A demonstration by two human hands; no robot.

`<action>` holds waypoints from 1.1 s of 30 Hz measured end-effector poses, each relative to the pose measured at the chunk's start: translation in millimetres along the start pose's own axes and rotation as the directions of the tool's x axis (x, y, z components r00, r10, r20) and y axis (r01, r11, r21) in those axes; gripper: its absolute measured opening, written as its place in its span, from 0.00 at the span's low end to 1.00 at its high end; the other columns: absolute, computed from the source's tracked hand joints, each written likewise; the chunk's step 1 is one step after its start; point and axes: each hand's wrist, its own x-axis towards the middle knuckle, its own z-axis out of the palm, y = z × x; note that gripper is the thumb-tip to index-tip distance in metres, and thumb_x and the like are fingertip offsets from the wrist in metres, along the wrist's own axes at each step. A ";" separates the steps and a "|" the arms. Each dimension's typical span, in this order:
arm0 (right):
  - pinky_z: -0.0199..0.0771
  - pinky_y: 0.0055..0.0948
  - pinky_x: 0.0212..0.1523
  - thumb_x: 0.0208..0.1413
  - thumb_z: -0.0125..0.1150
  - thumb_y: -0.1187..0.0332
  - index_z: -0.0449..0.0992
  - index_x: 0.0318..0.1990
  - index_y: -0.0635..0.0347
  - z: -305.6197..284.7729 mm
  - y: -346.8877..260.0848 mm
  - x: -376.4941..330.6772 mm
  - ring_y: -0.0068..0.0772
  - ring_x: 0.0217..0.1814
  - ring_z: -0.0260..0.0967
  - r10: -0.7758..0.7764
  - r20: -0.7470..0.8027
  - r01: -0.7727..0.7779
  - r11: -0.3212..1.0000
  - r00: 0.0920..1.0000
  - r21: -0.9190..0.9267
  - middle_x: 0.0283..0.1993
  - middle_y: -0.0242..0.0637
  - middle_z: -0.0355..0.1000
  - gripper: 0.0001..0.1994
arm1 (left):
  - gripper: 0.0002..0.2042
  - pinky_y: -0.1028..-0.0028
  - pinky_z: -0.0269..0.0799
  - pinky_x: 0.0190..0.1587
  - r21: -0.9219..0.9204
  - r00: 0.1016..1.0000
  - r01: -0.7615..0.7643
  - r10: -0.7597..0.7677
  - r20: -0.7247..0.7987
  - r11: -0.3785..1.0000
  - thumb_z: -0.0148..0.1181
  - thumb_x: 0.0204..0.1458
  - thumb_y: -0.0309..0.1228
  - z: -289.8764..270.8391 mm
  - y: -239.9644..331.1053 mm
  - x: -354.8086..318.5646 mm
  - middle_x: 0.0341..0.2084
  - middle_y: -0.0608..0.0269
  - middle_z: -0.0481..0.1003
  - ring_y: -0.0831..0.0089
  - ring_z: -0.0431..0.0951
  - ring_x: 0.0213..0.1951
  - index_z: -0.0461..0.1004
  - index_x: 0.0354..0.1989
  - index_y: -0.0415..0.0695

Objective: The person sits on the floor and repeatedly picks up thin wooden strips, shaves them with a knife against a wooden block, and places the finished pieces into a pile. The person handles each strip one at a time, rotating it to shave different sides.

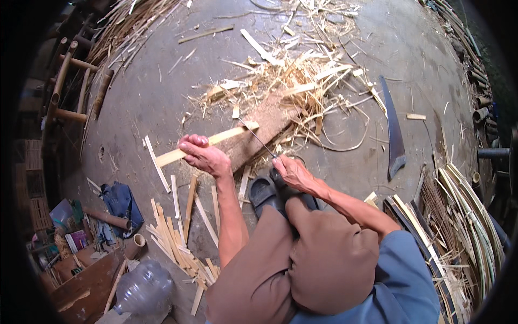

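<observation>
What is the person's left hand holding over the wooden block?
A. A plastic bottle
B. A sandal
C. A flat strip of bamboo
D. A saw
C: the left hand grips a flat pale bamboo strip that lies across the wooden block, while the right hand holds a thin blade against its far end; the saw lies apart on the floor.

A rough bamboo-craft workshop: the bare concrete floor is littered with bamboo shavings, a pile of cut bamboo slats and bundled strips, with a handsaw lying nearby and a bamboo frame at the edge.
</observation>
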 end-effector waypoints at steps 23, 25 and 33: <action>0.67 0.39 0.31 0.69 0.39 0.48 0.68 0.34 0.63 -35.3 30.4 -17.2 0.33 0.28 0.63 0.204 0.157 -0.192 0.977 0.966 -0.090 0.26 0.42 0.66 0.24 | 0.18 0.67 0.67 0.30 0.566 0.990 -0.122 0.060 0.126 0.815 0.44 0.68 0.46 -83.9 86.5 31.3 0.23 0.65 0.68 0.70 0.69 0.26 0.70 0.38 0.42; 0.64 0.38 0.35 0.71 0.39 0.51 0.67 0.33 0.63 -25.7 53.3 -20.4 0.33 0.32 0.59 0.125 0.113 -0.123 0.992 0.986 -0.023 0.28 0.41 0.64 0.23 | 0.16 0.59 0.68 0.32 0.816 0.947 -0.315 0.109 0.302 0.485 0.50 0.65 0.43 -123.8 96.3 30.4 0.24 0.54 0.71 0.55 0.73 0.28 0.74 0.40 0.41; 0.64 0.41 0.35 0.70 0.40 0.51 0.67 0.34 0.63 -9.8 95.1 -6.7 0.39 0.32 0.61 0.070 -0.002 -0.069 0.964 0.998 -0.258 0.28 0.44 0.65 0.22 | 0.13 0.59 0.59 0.44 0.993 1.000 0.029 0.005 -0.029 -0.113 0.58 0.58 0.47 -351.1 140.6 -129.5 0.29 0.60 0.74 0.62 0.74 0.34 0.79 0.36 0.51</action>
